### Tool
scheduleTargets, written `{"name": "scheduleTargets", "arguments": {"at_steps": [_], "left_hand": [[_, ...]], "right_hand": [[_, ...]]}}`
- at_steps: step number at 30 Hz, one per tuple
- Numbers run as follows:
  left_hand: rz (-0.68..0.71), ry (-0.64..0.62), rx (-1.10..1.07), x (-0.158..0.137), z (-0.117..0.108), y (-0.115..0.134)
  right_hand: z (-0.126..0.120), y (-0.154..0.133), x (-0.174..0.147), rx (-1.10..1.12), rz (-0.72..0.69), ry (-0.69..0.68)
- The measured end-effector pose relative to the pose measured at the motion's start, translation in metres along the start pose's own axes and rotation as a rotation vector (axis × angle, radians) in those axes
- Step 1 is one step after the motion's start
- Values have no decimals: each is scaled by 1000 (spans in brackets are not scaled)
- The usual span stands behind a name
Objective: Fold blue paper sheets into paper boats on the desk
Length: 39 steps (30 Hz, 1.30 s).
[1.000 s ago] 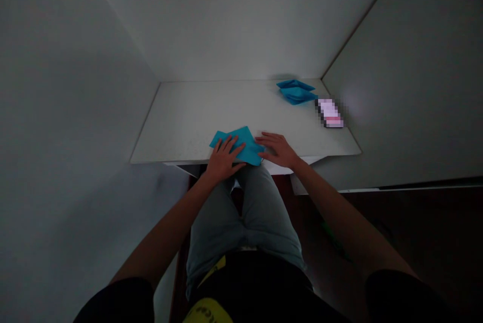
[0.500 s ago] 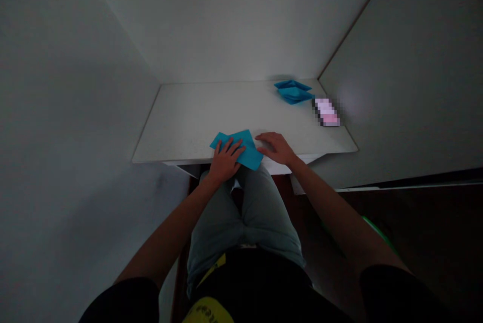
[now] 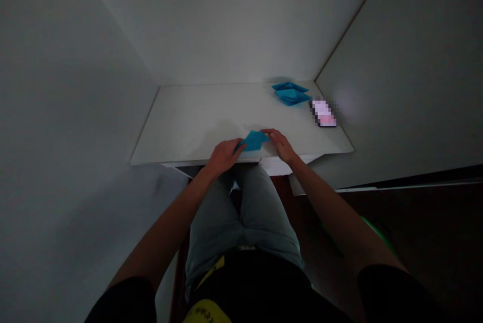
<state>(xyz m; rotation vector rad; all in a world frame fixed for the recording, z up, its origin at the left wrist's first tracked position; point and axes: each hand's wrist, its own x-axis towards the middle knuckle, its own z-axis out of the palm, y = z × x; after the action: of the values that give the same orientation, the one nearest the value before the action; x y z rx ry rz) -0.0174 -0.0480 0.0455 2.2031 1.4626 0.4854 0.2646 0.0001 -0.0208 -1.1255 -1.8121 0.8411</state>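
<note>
Paper piece, bright blue, folded point(image 3: 253, 141), is at mid-length of the near edge of a white rectangular counter point(image 3: 181, 122). Left hand point(image 3: 225, 153) closed, thumb and fingers pinching its left end. Right hand point(image 3: 279, 143) half-curled at the right tip; can't tell if gripping. Two-ended hold probably steadies it. Pointed blue folded-paper shapes point(image 3: 291, 96) sit near the far right corner, beside a dark-edged, pixelated phone point(image 3: 323, 112), likely for elbow room. Pale walls point(image 3: 234, 21), dim light.
</note>
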Motion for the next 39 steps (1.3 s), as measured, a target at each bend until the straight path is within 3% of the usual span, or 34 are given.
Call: {"name": "scheduleTargets", "arguments": {"at_steps": [6,11,17,23,28,35,39], "left_hand": [[-57,-57,-342,45,-42,-11],[-84,-60,-165,67,-17,-36],[-106,233,218,50,19,-27],[26,101,262,35,26,-13],[51,69,253,20,32,-15],[-25,161,333,10,32,-1],[-120,220,296,14,23,-18]], "right_hand": [[-2,1,2,60,26,-8],[5,1,1,-13,-17,-26],[14,7,2,-254,-88,-32],[12,2,1,-386,-205,-174],[16,3,-2,-499,-149,-153],[18,2,-3,-507,-143,-163],[20,4,-1,-558,-120,-120]]}}
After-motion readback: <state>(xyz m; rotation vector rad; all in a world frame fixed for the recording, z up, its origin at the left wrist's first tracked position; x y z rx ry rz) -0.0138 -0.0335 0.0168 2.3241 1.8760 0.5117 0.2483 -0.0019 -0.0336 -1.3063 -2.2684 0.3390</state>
